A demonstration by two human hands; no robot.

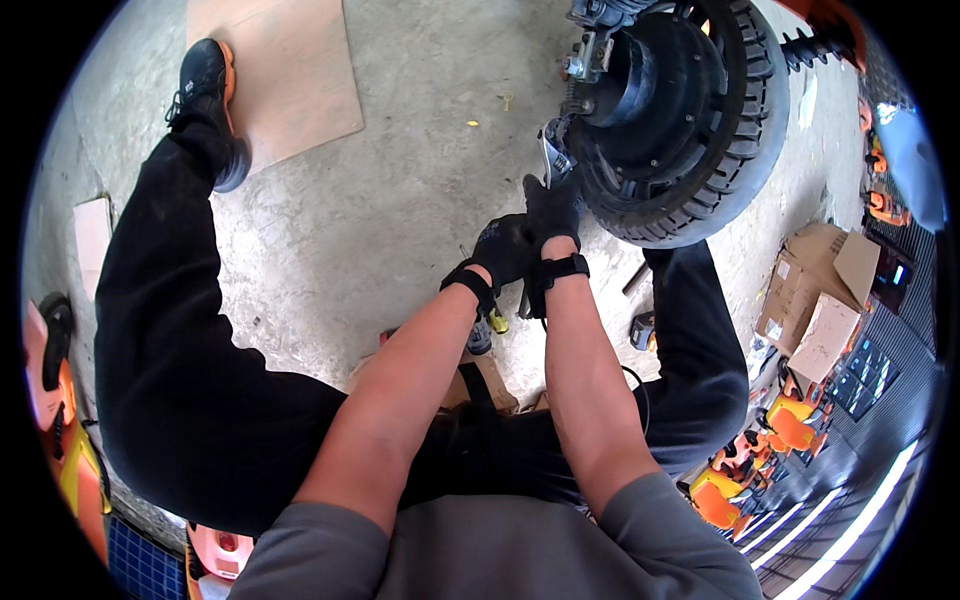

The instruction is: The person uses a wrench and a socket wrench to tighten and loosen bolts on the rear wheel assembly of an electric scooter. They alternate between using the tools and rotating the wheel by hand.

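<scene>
Both my hands wear black gloves and meet just left of a large black wheel with a knobbly tyre. My right hand is closed at the lower end of a black and silver part beside the tyre; its exact kind does not show. My left hand is curled against my right wrist, and whatever it holds is hidden. Above the hands, a metal bracket with a bolt and a coil spring sit by the wheel's hub.
Cardboard sheeting covers floor at the upper left. Below my hands lie a dark cylindrical item and a yellow-green item. A dark boxy item stands by my right leg. Opened cardboard boxes and orange scooters are on the right.
</scene>
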